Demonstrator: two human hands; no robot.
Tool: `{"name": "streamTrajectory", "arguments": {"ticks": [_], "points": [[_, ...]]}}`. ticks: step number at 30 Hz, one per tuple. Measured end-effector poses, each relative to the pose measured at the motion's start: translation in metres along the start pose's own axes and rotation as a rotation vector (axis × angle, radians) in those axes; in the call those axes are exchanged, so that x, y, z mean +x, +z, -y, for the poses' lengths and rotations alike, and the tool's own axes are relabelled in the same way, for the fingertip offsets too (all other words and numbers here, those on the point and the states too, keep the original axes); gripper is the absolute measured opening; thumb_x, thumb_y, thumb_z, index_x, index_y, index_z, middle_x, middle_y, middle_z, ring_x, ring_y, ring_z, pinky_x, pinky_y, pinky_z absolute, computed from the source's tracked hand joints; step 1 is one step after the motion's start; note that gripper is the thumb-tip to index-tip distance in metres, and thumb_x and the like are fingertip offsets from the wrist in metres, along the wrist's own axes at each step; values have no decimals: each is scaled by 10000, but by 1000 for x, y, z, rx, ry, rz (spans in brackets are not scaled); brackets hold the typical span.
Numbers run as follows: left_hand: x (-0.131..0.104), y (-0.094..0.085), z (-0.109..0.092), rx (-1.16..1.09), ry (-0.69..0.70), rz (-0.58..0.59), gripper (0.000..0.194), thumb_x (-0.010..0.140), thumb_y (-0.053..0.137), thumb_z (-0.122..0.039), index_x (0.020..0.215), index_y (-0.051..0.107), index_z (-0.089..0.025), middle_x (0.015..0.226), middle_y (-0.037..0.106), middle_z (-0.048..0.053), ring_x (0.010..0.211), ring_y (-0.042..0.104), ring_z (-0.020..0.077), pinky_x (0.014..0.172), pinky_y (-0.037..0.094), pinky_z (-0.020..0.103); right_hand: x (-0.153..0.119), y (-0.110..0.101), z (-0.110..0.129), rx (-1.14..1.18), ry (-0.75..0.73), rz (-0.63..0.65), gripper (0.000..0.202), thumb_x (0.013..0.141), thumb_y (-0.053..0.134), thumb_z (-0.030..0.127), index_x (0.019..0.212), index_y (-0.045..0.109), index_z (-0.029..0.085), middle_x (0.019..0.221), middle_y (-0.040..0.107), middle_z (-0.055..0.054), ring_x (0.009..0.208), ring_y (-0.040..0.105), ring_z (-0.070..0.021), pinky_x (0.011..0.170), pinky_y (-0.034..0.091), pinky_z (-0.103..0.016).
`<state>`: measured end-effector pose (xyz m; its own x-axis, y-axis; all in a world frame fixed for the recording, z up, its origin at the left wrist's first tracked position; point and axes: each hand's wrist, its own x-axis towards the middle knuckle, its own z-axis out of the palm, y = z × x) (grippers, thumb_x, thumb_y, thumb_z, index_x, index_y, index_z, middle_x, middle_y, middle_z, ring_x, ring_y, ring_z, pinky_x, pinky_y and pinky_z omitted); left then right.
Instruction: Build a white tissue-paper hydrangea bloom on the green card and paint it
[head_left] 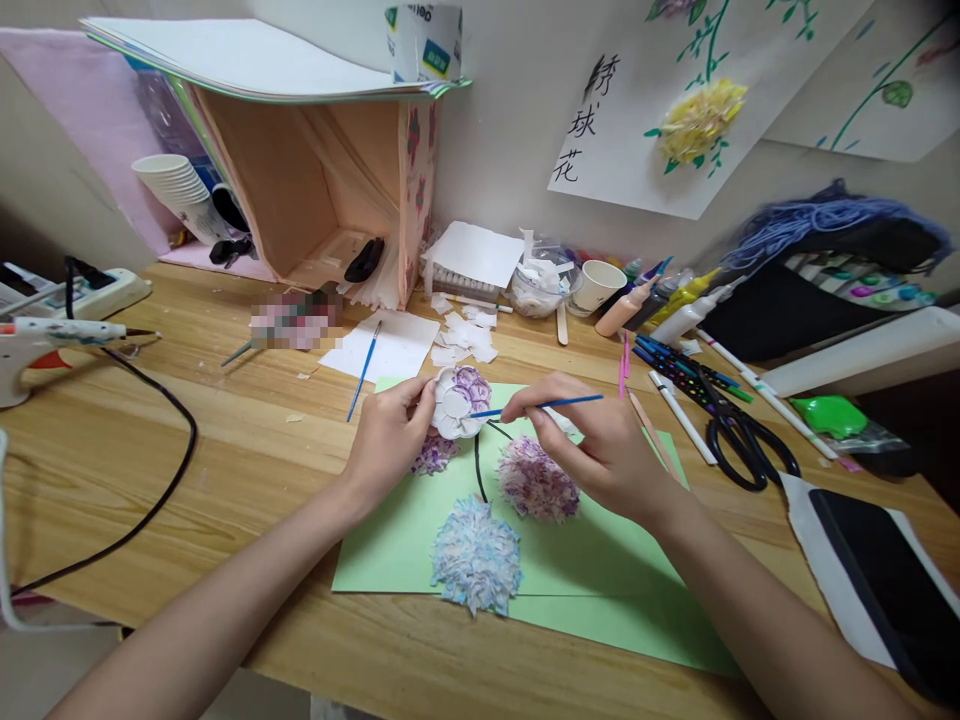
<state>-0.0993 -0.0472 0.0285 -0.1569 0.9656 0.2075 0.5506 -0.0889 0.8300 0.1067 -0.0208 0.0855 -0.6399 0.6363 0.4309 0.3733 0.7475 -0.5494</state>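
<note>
My left hand (390,430) pinches the rim of a small white flower-shaped paint palette (453,408), with purple paint in some of its wells. In my right hand (592,440) is a thin blue paintbrush (577,401), its tip at the palette. Both hands are over green paper (390,540). On the paper lie a pale blue ruffled paper flower (476,555) and a pink-purple one (538,480). Another purple flower (435,454) is partly hidden under the palette and my left hand. Dark stem lines (481,465) run between the flowers.
A second blue brush (364,370) rests on white paper (405,345). Torn paper scraps (466,338) lie behind the palette. At right are black scissors (739,430), pens and a phone (889,580). A glue gun (60,335) and its black cord (191,430) occupy the left side.
</note>
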Motion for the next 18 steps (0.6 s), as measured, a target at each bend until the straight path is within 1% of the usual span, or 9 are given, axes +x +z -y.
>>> {"name": "streamTrajectory", "arguments": {"ticks": [2, 5, 7, 9, 11, 14, 18], "points": [[0, 0, 0, -14, -10, 8, 335, 890, 451, -365, 947, 704, -153, 653, 660, 14, 536, 565, 134, 515, 389, 213, 0, -1, 0, 9, -16, 32, 183, 876, 418, 131, 909, 588, 187, 828, 654, -31, 789, 607, -139, 702, 459, -265], [-1, -1, 0, -13, -6, 13, 331, 889, 456, -361, 949, 706, -154, 652, 664, 14, 541, 569, 135, 515, 389, 212, 1, -2, 1, -34, 2, 11, 178, 871, 419, 134, 870, 585, 197, 791, 650, -25, 743, 602, -140, 672, 458, -266], [-1, -1, 0, -11, -3, 5, 332, 888, 457, -366, 953, 707, -158, 662, 669, 16, 550, 573, 139, 516, 391, 213, 1, -3, 2, -50, 3, -3, 181, 870, 418, 130, 888, 586, 196, 805, 654, -27, 759, 607, -141, 679, 460, -265], [-1, 0, 0, -17, -7, 7, 336, 889, 455, -371, 956, 706, -158, 661, 670, 17, 547, 577, 141, 514, 393, 214, 2, -3, 3, -36, -10, 21, 179, 871, 421, 132, 901, 587, 191, 817, 657, -29, 775, 611, -141, 687, 462, -262], [-1, 0, 0, -17, -4, 11, 341, 890, 451, -371, 960, 708, -157, 658, 671, 18, 543, 576, 143, 509, 393, 214, 2, -3, 3, -44, -2, 35, 172, 869, 423, 134, 876, 585, 190, 794, 653, -27, 745, 608, -139, 666, 460, -259], [0, 1, 1, -7, 7, 5, 344, 888, 454, -371, 984, 706, -157, 682, 686, 24, 558, 584, 149, 507, 398, 213, 1, -3, 3, -79, 22, -5, 173, 867, 424, 131, 872, 586, 193, 790, 654, -29, 734, 605, -144, 663, 461, -265], [0, 1, 1, -22, -1, -1, 341, 883, 461, -379, 973, 704, -158, 702, 698, 32, 562, 608, 159, 503, 410, 214, 1, -3, 3, -51, -4, 39, 176, 867, 425, 130, 878, 587, 196, 807, 657, -25, 755, 610, -142, 681, 465, -261]]}}
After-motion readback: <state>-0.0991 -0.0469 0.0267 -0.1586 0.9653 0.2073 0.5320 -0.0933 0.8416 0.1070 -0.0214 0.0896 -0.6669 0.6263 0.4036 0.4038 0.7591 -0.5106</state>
